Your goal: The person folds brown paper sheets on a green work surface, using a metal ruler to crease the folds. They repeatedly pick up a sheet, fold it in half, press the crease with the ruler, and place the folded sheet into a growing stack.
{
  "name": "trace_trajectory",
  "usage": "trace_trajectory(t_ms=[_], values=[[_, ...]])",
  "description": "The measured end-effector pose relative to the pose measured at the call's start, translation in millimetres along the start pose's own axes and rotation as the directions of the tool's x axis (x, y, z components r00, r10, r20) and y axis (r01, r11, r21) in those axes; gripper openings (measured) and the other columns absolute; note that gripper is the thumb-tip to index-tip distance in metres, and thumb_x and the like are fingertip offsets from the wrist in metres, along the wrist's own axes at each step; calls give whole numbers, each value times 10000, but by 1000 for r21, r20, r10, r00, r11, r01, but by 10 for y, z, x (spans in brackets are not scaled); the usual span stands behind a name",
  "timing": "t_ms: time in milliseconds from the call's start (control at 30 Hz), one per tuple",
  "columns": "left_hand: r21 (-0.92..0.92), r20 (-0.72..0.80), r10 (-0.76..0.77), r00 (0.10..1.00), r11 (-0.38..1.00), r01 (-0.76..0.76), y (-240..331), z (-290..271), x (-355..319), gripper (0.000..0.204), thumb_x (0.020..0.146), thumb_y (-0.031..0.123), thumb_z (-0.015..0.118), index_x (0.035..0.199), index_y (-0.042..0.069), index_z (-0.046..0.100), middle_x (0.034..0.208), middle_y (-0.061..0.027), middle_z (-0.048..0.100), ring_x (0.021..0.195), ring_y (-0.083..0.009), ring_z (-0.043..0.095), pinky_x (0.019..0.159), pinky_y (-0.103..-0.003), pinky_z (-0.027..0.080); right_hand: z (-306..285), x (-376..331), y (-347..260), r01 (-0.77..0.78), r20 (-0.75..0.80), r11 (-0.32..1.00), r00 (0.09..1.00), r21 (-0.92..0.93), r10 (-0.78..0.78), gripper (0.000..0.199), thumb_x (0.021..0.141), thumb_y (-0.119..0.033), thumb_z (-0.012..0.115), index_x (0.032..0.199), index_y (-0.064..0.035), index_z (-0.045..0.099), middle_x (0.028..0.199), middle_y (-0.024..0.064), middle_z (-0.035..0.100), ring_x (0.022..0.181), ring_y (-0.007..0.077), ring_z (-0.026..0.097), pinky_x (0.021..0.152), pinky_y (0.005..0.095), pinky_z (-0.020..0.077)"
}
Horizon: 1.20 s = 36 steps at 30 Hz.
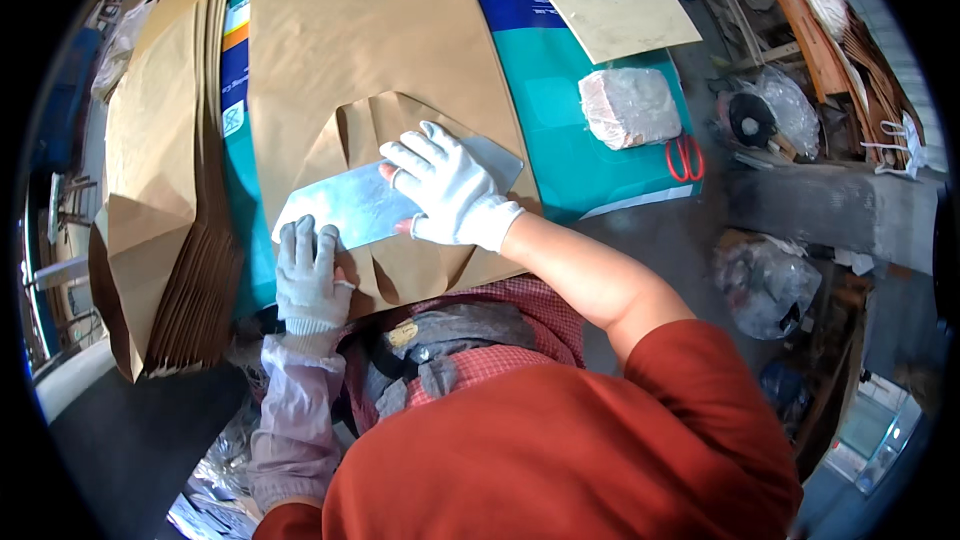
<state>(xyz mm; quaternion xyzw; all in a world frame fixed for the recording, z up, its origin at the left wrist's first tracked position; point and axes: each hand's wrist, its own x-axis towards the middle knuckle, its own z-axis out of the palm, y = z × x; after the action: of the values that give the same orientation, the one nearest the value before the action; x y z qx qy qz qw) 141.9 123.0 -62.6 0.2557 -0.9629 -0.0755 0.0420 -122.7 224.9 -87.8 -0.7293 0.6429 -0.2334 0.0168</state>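
A large brown paper bag (375, 30) lies flat in front of me, its folded end toward me. Across that end rests a shiny silver-grey flat strip (345, 205), slanting up to the right. My right hand (445, 185), in a white glove with some fingertips bare, lies spread on the strip's right half. At the strip's left end is my left hand (310, 270), gloved in greyish white, its fingers stretched out and touching the strip and the paper edge. Folded flaps of paper (400, 120) show above and below the strip.
On the left stands a stack of folded brown paper bags (160, 170). A teal printed sheet (545, 90) covers the table. To the right are a cream board (605, 0), a plastic-wrapped block (628, 108) and red-handled scissors (685, 158). Clear plastic bags (765, 285) lie beyond.
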Motion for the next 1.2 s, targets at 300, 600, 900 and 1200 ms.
trace_trajectory(t_ms=[300,600,900,1200], values=[[149,-215,340,915,938,-313,-225,187,148,353,715,127,740,1058,110,663,1206,-49,686,1030,-279,657,800,-419,520,-339,-474,228,85,9,973,996,215,-89,283,662,-24,722,920,-139,747,1281,30,708,1243,317,622,1175,514,435],[-305,312,-432,846,798,519,-141,-18,545,437,686,209,910,1070,79,748,1175,-96,703,1124,-327,657,953,-418,540,-158,-479,115,-524,66,848,846,-81,529,457,618,-308,960,952,-140,695,1172,36,667,1143,324,612,951,416,538],[-45,382,-498,779,832,554,-139,-369,1405,766,613,287,970,1295,131,658,1317,-139,666,1286,-360,579,1076,-420,493,-515,371,263,-687,229,663,623,-298,748,777,675,-562,922,1216,-64,671,1226,131,690,1104,337,682,923,419,583],[-127,-92,221,971,965,-232,-186,166,690,714,673,208,817,1344,71,615,1455,-164,566,1362,-365,514,1155,-483,420,21,-360,271,-112,36,987,993,-118,117,541,828,-382,765,1216,-13,687,1363,184,641,1301,366,567,1173,518,373]])
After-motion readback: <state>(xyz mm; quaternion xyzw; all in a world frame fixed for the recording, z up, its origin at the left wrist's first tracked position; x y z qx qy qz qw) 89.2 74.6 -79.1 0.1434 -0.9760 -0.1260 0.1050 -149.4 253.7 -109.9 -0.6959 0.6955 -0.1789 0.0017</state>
